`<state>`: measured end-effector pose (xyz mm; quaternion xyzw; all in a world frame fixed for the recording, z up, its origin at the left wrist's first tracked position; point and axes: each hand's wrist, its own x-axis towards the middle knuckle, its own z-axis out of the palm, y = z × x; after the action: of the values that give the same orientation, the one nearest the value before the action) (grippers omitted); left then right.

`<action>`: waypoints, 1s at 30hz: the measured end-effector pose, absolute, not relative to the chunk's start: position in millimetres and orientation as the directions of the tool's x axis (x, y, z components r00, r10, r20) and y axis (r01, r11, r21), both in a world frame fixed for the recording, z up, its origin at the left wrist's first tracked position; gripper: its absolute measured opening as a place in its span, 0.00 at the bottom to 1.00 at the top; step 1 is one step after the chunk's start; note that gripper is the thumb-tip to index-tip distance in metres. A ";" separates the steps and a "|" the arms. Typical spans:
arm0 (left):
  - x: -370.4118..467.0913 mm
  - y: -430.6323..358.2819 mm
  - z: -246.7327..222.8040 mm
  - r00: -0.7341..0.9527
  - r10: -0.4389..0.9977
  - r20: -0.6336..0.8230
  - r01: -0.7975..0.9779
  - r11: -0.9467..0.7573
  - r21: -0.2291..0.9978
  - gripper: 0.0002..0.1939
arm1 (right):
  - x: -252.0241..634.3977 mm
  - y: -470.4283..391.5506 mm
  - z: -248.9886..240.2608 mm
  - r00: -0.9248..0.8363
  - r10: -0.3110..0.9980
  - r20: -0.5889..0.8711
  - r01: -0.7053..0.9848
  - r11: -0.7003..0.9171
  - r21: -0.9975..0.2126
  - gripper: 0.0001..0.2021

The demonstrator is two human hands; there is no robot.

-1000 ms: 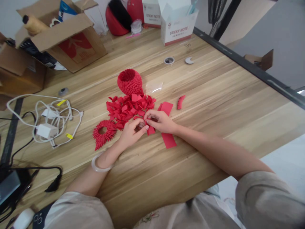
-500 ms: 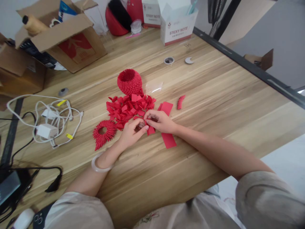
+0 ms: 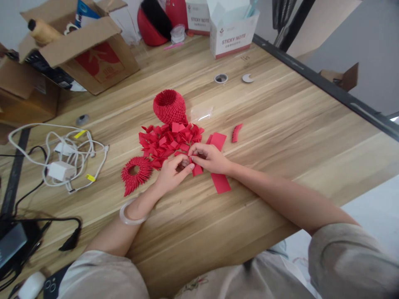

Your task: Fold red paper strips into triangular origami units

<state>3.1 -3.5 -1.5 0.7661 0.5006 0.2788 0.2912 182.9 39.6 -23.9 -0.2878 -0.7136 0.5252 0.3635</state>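
Hands point(image 3: 173, 172) on paper point(image 3: 197, 170), spool point(image 3: 46, 33) in carton point(image 3: 99, 66)

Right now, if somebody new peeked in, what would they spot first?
Probably the heap of red paper pieces in the middle of the table, with a round red paper bowl just behind it. Next, the left hand and right hand, close together at its near edge. Then the white charger and cable tangle, off to the left.

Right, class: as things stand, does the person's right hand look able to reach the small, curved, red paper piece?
Probably yes: between the right hand and the curved, red paper piece lie just a flat, red paper strip and wooden tabletop, though its fingers seem busy.
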 end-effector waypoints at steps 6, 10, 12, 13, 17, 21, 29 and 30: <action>3.0 -3.4 -1.8 0.346 0.928 0.136 0.607 -0.332 0.722 0.11 | 182.6 39.0 -23.0 -0.569 0.794 0.212 0.033 0.279 -0.960 0.06; 3.5 -3.5 -1.2 0.344 0.929 0.136 0.611 -0.332 0.719 0.11 | 182.4 38.9 -22.5 -0.566 0.795 0.219 0.035 0.288 -0.957 0.06; 3.6 -3.4 -0.9 0.344 0.929 0.137 0.614 -0.333 0.716 0.11 | 182.6 39.0 -22.5 -0.567 0.794 0.218 0.039 0.290 -0.956 0.06; 3.6 -3.4 -0.9 0.345 0.928 0.139 0.615 -0.335 0.714 0.11 | 182.7 39.0 -22.6 -0.568 0.794 0.218 0.040 0.291 -0.956 0.06; 3.4 -3.1 -1.2 0.350 0.924 0.152 0.610 -0.349 0.712 0.10 | 183.1 39.0 -22.8 -0.571 0.792 0.216 0.046 0.293 -0.955 0.06; 3.6 -2.9 -1.8 0.356 0.920 0.166 0.606 -0.362 0.709 0.10 | 183.2 39.3 -23.2 -0.568 0.793 0.222 0.052 0.304 -0.951 0.05; 3.7 -2.7 -2.0 0.352 0.922 0.164 0.605 -0.357 0.712 0.11 | 182.9 38.9 -23.9 -0.562 0.790 0.245 0.040 0.322 -0.946 0.04; 3.6 -2.8 -2.1 0.351 0.922 0.164 0.604 -0.357 0.712 0.10 | 182.9 38.8 -24.0 -0.562 0.790 0.247 0.039 0.323 -0.946 0.04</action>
<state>3.6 -2.8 -2.1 0.7730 0.4936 0.2845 0.2792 182.9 38.8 -24.0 -0.2860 -0.7239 0.5068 0.3705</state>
